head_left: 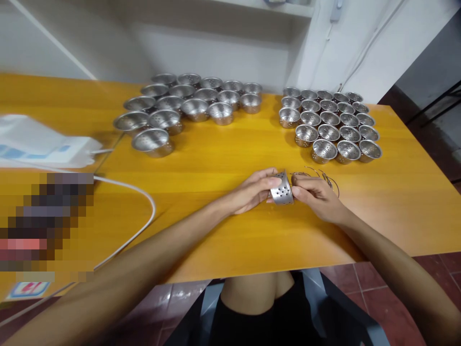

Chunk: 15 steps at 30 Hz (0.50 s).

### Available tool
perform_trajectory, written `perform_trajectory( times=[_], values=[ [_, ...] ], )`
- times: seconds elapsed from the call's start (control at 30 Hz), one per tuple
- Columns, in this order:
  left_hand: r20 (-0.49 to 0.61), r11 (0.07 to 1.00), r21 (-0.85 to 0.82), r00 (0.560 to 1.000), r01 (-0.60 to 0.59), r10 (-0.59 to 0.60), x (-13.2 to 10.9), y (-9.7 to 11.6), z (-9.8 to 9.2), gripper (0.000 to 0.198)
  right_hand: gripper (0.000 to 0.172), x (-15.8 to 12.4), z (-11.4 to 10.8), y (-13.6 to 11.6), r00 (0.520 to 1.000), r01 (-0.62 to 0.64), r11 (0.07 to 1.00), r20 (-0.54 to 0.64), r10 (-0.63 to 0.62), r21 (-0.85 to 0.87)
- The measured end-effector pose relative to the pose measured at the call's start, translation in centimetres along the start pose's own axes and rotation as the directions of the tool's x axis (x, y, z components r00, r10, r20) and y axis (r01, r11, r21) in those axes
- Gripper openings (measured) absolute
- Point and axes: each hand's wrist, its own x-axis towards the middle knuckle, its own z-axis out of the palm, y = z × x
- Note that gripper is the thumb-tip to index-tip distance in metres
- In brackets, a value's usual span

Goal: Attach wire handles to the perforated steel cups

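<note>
A small perforated metal strainer cup (282,189) is tipped on its side above the table, its rim facing right. My left hand (256,189) is closed around its base end, with the thumb on the wall. At the rim, my right hand (317,196) is closed in a pinch; what lies between its fingertips is too small to make out. Several thin bent wires (334,185) lie on the table just behind and beside my right hand, partly covered by it.
Rows of similar cups stand upright at the back left (196,109) and back right (329,118) of the yellow table (216,240). A white power strip (79,150) and a white cable (153,206) lie at left. Behind is a wall with a shelf (252,6).
</note>
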Motion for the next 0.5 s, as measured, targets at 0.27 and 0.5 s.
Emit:
perform_trajectory(
  times=[0.27,0.5],
  values=[
    [0.005,1.000,-0.010,1.000,-0.004,0.004,0.05,0.09,0.22,0.064,0.061,-0.09,-0.11,-0.15,0.999,0.003,1.000,0.032,-0.003,0.017],
    [0.001,1.000,0.000,1.000,0.006,-0.006,0.08,-0.09,-0.11,0.063,0.052,-0.28,0.09,0.16,0.996,0.090,0.996,-0.006,-0.090,-0.007]
  ],
)
